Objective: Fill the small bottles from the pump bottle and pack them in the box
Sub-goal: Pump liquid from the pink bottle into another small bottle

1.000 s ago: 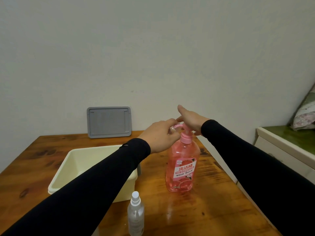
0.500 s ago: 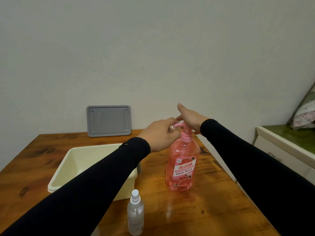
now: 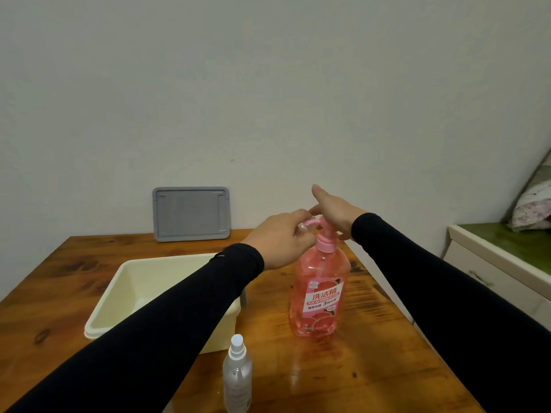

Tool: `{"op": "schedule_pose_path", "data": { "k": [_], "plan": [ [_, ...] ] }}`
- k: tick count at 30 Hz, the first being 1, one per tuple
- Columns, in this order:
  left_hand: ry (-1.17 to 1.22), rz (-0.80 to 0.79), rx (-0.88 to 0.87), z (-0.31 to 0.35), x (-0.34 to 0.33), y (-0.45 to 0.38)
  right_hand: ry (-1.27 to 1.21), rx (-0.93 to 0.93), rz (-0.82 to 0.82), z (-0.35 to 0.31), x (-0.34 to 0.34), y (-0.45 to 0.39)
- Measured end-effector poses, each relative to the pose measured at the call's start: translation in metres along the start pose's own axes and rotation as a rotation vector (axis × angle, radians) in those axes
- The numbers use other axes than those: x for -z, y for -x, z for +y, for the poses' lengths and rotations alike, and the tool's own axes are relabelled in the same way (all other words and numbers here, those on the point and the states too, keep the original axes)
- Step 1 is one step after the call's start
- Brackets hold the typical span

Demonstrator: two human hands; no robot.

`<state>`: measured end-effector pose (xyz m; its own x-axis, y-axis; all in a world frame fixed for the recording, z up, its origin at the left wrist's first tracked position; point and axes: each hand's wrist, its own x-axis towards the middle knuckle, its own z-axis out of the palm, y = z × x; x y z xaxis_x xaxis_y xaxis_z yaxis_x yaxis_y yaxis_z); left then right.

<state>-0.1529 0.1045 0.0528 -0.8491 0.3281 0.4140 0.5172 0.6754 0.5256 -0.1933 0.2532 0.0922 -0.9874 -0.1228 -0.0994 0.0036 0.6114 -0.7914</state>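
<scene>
Pump bottle (image 3: pixel 318 290): it stands upright on the table (image 3: pixel 372 368), to the right of the box (image 3: pixel 125 281). It is pink, clear, and nearly full.
Right hand (image 3: pixel 334 211): it lies on top of the pump head (image 3: pixel 323 226), the fingers straight and spread, pointing to the wall. It presses and does not grip.
Left hand (image 3: pixel 280 239): it is at the spout, the fingers curled. It seems to hold something small under the spout, probably a small bottle, but the hand hides it and I cannot tell for sure.
Spray bottle (image 3: pixel 237 375): it stands near the front edge of the table, just beside the box, with its white cap on. It is clear; I cannot tell how full it is.
Box: cream plastic, open; the left sleeve (image 3: pixel 167 323) covers part of it. No bottle shows in the visible part.
Lid (image 3: pixel 191 214): grey, it leans on the wall behind the box.
Handling, pump bottle: I judge it heavy and stable because it is full, with stiff plastic walls. It is best to push straight down on the head, since a push to the side could tip it. Soap on the fingers would make it slippery.
Handling, small bottles: light and easy to knock over, with a narrow neck. Hold the body close under the spout.
</scene>
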Motion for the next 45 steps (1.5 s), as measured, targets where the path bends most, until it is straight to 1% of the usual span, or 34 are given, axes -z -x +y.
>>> {"op": "schedule_pose_path", "data": {
  "k": [5,9,13,16,22,28,38,42,45],
  "plan": [
    [0.000,-0.013,0.018,-0.006,-0.010,0.006,0.041,0.009,0.021,0.014,-0.010,-0.004],
    [-0.008,-0.030,0.022,-0.004,-0.007,0.004,0.048,0.000,0.016,0.008,-0.008,0.000],
    [0.008,-0.004,0.011,-0.001,0.000,-0.001,0.036,-0.002,0.015,-0.002,0.000,0.000],
    [0.009,-0.008,0.019,-0.002,-0.003,0.001,0.025,-0.007,0.007,0.003,-0.003,-0.002],
    [-0.018,-0.011,0.012,-0.005,-0.010,0.005,0.066,-0.007,0.043,0.011,-0.009,-0.001],
    [0.001,-0.001,0.009,0.000,0.000,0.000,0.028,-0.008,0.015,-0.003,0.000,0.003],
    [0.008,-0.019,0.019,-0.006,-0.011,0.005,0.048,-0.009,0.015,0.009,-0.010,0.000],
    [0.020,-0.017,0.022,-0.003,-0.003,0.000,-0.023,-0.022,0.004,0.000,-0.003,0.002],
    [0.023,-0.009,0.015,-0.003,-0.001,-0.001,-0.029,-0.018,0.008,-0.002,-0.001,0.000]
  ]
}}
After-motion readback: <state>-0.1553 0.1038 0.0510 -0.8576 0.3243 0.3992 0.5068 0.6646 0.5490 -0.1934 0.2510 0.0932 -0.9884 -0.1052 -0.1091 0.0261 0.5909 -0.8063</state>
